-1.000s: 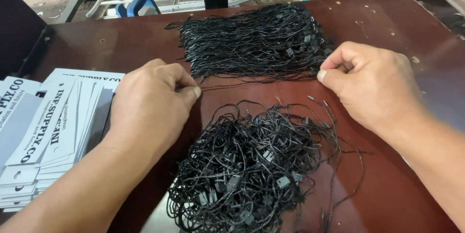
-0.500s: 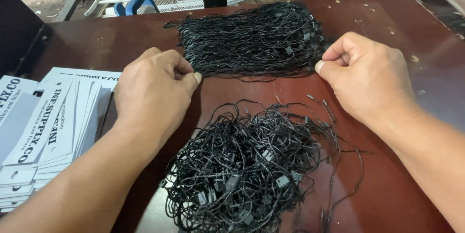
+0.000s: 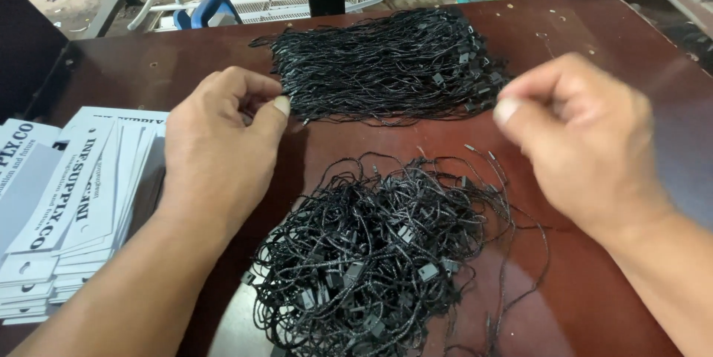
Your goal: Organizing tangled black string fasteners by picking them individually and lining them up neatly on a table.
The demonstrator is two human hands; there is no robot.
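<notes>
My left hand (image 3: 219,149) rests on the table (image 3: 594,30), and just beyond its fingertips lies the straightened bundle of cords (image 3: 386,67), its near left corner touching my thumb and forefinger. To the right of that bundle, past its end with the small clasps, my right hand (image 3: 579,142) hangs above the table, fingertips pinched and close to the bundle's near right edge. Between my two hands and nearer to me than the fingers sits the tangled heap of cords (image 3: 379,253), a few loose ends straying toward my right fingers. Left of my left hand lies a fanned stack of paper tags (image 3: 67,208). Behind the table, beyond the bundle, stands a wire rack (image 3: 297,1).
</notes>
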